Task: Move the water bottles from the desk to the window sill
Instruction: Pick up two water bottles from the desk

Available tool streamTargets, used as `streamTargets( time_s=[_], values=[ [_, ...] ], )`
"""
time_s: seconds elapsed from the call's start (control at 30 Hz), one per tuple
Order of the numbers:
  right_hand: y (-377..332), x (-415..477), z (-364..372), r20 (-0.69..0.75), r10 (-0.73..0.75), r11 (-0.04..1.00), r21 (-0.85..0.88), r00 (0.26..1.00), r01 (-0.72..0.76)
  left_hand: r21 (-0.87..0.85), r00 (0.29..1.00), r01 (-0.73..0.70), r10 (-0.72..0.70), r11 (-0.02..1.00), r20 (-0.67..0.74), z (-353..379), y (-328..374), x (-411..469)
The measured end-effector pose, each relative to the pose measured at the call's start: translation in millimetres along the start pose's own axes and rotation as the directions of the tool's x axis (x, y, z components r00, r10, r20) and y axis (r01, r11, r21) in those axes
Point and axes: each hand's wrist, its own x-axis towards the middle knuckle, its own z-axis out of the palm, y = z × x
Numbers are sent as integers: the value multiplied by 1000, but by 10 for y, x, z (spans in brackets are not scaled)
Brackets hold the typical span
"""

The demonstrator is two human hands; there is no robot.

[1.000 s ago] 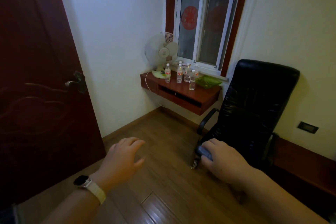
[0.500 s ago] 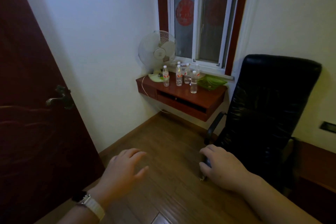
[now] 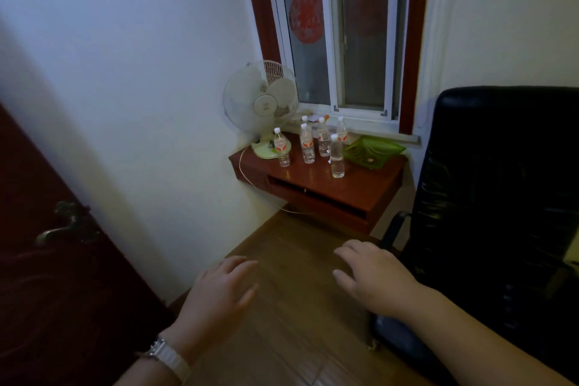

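Observation:
Several clear water bottles with white caps stand on a small red-brown desk (image 3: 360, 188) fixed to the wall under the window. One bottle (image 3: 282, 147) is at the left by the fan, one (image 3: 307, 144) in the middle, one (image 3: 337, 156) nearest the front. The pale window sill (image 3: 385, 131) runs just behind them. My left hand (image 3: 219, 294) and my right hand (image 3: 376, 279) hover low over the floor, well short of the desk, fingers loosely spread and holding nothing.
A white table fan (image 3: 261, 103) stands on the desk's left end. A green dish (image 3: 372, 150) lies on its right end. A black office chair (image 3: 501, 204) fills the right side. A dark red door (image 3: 47, 260) stands at the left. Wooden floor (image 3: 297, 323) lies between.
The desk and bottles have grown larger and nearer in view. Both hands stay held out low in front. The door has slid further off to the left.

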Motion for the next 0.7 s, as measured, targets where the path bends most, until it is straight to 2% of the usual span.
streamTargets(
  time_s=[0.4, 0.7],
  values=[
    [274, 1090, 22, 81, 51, 998, -50, 995, -47, 39, 997, -57, 54, 998, 58, 200, -361, 1255],
    [265, 2488, 163, 123, 152, 986, -82, 981, -142, -80, 981, -129, 139, 988, 135, 467, -1099, 2562]
  ],
)
